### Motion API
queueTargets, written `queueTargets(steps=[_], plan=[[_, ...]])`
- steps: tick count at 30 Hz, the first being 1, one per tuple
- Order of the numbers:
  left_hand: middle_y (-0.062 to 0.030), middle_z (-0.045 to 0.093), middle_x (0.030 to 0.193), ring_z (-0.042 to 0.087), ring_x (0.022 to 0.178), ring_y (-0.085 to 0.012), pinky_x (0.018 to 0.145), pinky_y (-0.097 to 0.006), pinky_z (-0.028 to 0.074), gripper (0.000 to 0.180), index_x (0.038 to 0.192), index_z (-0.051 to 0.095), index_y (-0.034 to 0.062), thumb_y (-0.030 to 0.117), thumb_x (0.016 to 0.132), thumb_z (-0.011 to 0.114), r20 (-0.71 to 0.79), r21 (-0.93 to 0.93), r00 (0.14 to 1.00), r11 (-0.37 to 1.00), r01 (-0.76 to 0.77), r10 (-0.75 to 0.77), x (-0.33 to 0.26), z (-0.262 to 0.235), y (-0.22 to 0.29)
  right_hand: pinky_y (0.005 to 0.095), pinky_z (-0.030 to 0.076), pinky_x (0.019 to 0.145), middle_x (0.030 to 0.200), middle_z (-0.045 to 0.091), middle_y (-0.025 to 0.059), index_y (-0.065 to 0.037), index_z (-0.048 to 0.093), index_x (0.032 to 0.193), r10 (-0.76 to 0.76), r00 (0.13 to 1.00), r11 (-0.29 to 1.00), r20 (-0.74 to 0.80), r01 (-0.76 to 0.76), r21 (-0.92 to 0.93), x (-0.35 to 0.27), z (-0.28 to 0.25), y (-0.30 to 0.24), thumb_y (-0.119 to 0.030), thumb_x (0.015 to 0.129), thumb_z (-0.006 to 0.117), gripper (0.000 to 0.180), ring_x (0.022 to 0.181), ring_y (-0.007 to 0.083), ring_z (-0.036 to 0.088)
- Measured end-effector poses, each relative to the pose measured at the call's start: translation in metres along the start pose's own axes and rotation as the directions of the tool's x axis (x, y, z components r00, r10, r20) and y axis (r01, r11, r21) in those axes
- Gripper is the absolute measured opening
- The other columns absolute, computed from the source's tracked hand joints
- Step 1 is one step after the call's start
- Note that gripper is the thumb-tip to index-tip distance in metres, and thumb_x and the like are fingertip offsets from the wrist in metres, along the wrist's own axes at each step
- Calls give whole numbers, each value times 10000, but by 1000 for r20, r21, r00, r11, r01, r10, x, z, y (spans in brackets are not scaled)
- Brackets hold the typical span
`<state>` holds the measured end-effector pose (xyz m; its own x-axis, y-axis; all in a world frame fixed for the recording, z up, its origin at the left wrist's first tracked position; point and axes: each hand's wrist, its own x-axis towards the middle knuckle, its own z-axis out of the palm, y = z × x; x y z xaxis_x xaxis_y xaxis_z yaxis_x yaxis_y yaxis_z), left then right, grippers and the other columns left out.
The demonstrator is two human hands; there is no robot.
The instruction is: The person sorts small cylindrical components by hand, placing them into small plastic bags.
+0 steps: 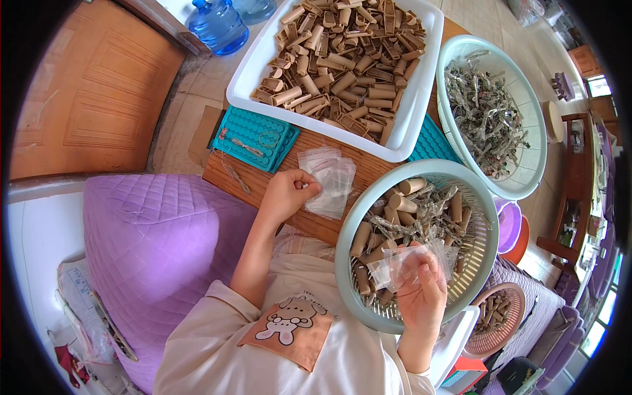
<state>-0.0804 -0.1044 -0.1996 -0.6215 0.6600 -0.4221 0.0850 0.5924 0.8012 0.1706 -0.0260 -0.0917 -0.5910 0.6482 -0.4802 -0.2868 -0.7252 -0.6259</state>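
"So, where are the clear plastic bags kept?"

"In 2 places. A loose pile of bags [334,179] is spread on the wooden table [263,184], and more clear plastic [390,271] is held by the right hand [423,289], towards 4 o'clock from the pile."

"How are the fingers set?"

"On the right, the clear plastic is clamped between thumb and fingers, above the grey-green basket [421,166]. The left hand [293,192] is placed at the pile's 9 o'clock edge, thumb and forefinger drawn together; whether a bag is pinched there cannot be told."

"And what is held in that basket?"

"Tan tube-like pieces [362,238] are mixed with crumpled clear packets [429,220]."

"Farther out?"

"From the pile, a teal tray [257,139] is set at 10 o'clock, with small items laid on it. At 12 o'clock a white tub [303,123] is heaped with tan pieces. At 2 o'clock a pale mint basket [528,108] is partly filled with packets. Towards 8 or 9 o'clock, something bulky is draped in a purple quilted cover [151,220]."
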Motion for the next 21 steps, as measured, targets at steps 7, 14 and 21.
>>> queueTargets(steps=[7, 14, 21], plan=[[21, 457, 546, 406, 514, -61, 466, -234, 328, 214, 751, 624, -26, 180, 723, 674, 98, -179, 995, 983, 45, -27, 0, -6, 3, 414, 363, 948, 1191, 459, 222, 79, 382, 1199, 5, 1000, 1000, 26, -5, -9, 1, -2, 0, -134, 897, 420, 372, 1131, 291, 447], [-9, 514, 573, 446, 529, -79, 494, -240, 358, 246, 768, 625, -35, 211, 761, 634, 72, -167, 997, 986, -3, 15, 2, -6, -4, 402, 366, 946, 1184, 465, 221, 78, 380, 1201, 11, 1000, 1000, 16, -11, -16, 0, -1, 0, -144, 893, 432, 383, 1125, 282, 455], [-107, 569, 605, 526, 530, -185, 522, -301, 409, 277, 813, 602, -27, 243, 756, 626, 41, 91, 998, 994, -57, 53, 4, -12, 0, 389, 381, 932, 1185, 471, 209, 76, 373, 1208, 26, 1000, 999, 5, -26, -36, 2, 3, -2, -140, 889, 431, 389, 1105, 271, 472]])
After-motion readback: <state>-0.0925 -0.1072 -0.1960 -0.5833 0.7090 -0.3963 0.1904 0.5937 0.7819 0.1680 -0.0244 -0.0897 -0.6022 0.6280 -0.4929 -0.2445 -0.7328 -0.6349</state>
